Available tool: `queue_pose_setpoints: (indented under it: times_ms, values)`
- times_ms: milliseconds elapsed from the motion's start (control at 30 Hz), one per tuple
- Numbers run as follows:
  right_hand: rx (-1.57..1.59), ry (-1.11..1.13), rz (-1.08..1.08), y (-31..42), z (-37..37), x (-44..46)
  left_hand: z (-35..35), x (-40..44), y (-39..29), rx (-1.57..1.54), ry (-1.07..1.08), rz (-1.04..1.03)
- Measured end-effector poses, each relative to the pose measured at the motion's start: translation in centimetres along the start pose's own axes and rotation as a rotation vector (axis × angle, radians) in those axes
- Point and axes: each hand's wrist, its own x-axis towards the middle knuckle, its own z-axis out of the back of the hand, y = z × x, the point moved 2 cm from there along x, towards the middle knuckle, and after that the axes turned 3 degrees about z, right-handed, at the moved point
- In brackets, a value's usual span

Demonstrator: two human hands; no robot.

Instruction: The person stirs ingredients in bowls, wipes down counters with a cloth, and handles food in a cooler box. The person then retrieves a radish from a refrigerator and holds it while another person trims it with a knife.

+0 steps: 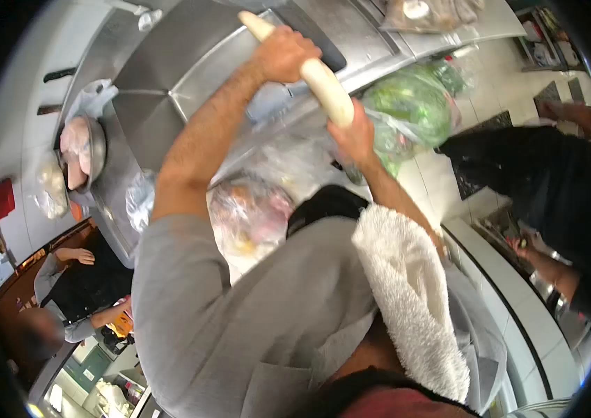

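Observation:
A long, pale, tapering daikon radish [327, 92] is held slantwise over the front edge of the steel sink [144, 115]. My left hand [286, 56] wraps around its middle, with the thin tip pointing up and left beyond the fist. At the thick lower end, my right hand [355, 134] grips the daikon radish; part of those fingers is hidden behind it. Just right of my right hand is a clear plastic bag of green vegetables [414, 104]. Below my left forearm, more plastic bags [250, 209] hold pinkish and orange contents that I cannot make out.
On the left counter stands a metal bowl [96, 155] with large pale pink pieces, beside a white plastic bag [141, 198]. Knives [60, 74] hang on the wall. One person [83, 282] is at lower left, another in dark clothes [539, 188] at right. A brown bag [431, 14] lies at top right.

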Motion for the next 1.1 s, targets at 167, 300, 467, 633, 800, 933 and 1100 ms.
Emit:
queue_pose_setpoints:
  times_ms: [167,300,467,633,800,933,1100]
  values:
    - [0.011,0.175,0.094,0.7,2.8,0.2,2.2,-1.2,-1.1,0.151,0.026,0.082]
    - [0.207,0.502,0.038,3.0,7.2,0.5,5.8,-2.7,-3.8,0.016,0.201,0.256]
    - [0.405,0.771,-0.221,6.5,11.2,-2.8,8.3,-7.5,-8.5,0.045,-0.119,0.150]
    - [0.129,0.710,0.331,6.1,11.3,-6.4,7.7,-11.8,-13.5,0.080,0.080,0.422]
    - [-0.807,0.406,0.525,7.1,13.3,-8.4,9.5,-14.7,-19.0,-0.089,0.200,0.764]
    - [-0.922,0.437,0.686,3.8,12.2,-7.6,8.6,-16.6,-22.4,-0.070,0.224,0.868]
    - [-0.816,0.512,0.891,4.2,11.2,-7.3,4.9,-20.6,-27.6,-0.111,0.097,1.006]
